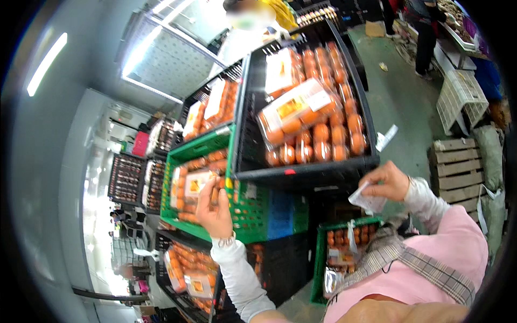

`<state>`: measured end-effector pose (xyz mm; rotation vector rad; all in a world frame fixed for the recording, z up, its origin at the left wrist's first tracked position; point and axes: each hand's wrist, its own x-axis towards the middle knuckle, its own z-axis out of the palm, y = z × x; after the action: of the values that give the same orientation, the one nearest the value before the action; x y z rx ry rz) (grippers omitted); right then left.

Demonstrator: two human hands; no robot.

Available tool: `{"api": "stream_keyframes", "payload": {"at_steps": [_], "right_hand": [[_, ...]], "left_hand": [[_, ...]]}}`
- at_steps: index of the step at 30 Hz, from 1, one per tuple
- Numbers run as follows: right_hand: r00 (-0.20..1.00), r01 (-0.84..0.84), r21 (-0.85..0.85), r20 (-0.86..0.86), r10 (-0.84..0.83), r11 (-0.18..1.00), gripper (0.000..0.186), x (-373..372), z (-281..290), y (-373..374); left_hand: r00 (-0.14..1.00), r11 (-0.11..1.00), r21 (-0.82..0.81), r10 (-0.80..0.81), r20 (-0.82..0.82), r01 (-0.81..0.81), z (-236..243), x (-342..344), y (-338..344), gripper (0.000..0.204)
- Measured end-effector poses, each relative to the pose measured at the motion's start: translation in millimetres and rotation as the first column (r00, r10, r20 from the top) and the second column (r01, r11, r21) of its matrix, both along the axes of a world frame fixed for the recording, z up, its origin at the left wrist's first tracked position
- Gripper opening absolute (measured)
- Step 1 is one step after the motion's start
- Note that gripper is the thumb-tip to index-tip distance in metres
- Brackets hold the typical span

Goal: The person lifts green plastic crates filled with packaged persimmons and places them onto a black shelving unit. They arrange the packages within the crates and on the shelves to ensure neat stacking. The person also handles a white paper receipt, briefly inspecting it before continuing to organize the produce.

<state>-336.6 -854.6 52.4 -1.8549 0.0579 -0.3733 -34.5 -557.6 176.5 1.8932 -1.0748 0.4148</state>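
My left hand is raised in front of a green crate, thumb and fingers apart, and I see nothing clearly held in it. Behind its fingertips is a labelled clear pack of round orange-brown produce. My right hand pinches a small white sheet of labels, beside the near corner of a large black crate. In that crate lie several clear packs of the same produce. One labelled pack rests tilted on top of the others.
More filled crates stand around: a black crate further back, a lower black one and a low green one. A wooden pallet and a white plastic crate stand at right. A person is at the far side.
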Motion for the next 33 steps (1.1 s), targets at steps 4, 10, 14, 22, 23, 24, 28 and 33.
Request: {"api": "stream_keyframes", "payload": {"at_steps": [4,10,14,22,23,24,28,33], "right_hand": [[0.991,-0.007,0.522,-0.110,0.076,0.853,0.023,-18,-30,-4],[0.937,0.321,0.684,-0.328,-0.117,0.655,0.021,-59,-117,-1],[0.838,0.539,0.692,-0.382,-0.391,0.480,0.022,-156,-124,-40],[0.754,0.644,0.561,-0.344,-0.560,0.521,0.022,-242,-100,-29],[0.749,0.649,0.561,-0.350,-0.563,0.514,0.021,-253,-100,-32],[0.748,0.649,0.559,-0.349,-0.565,0.516,0.021,-254,-100,-32],[0.764,0.619,0.591,-0.302,-0.570,0.517,0.019,-263,-112,-45],[0.777,0.576,0.612,-0.202,-0.597,0.542,0.023,-273,-121,-86]], "left_hand": [[0.917,0.901,-0.183,-0.371,0.146,0.394,29,-157,-8,0.016],[0.713,0.618,-0.405,-0.688,0.136,0.674,27,-296,48,0.042],[0.544,0.644,-0.418,-0.765,-0.345,0.640,3,-326,71,0.035],[0.514,0.556,-0.506,-0.825,-0.236,0.659,-28,-405,103,0.013],[0.512,0.491,-0.558,-0.849,-0.134,0.669,-33,-408,91,0.019],[0.523,0.435,-0.589,-0.852,-0.025,0.681,-33,-415,85,0.027],[0.679,0.484,-0.697,-0.735,0.006,0.530,-21,-462,70,0.025],[0.670,0.460,-0.626,-0.730,0.137,0.630,-31,-484,28,0.027]]}}
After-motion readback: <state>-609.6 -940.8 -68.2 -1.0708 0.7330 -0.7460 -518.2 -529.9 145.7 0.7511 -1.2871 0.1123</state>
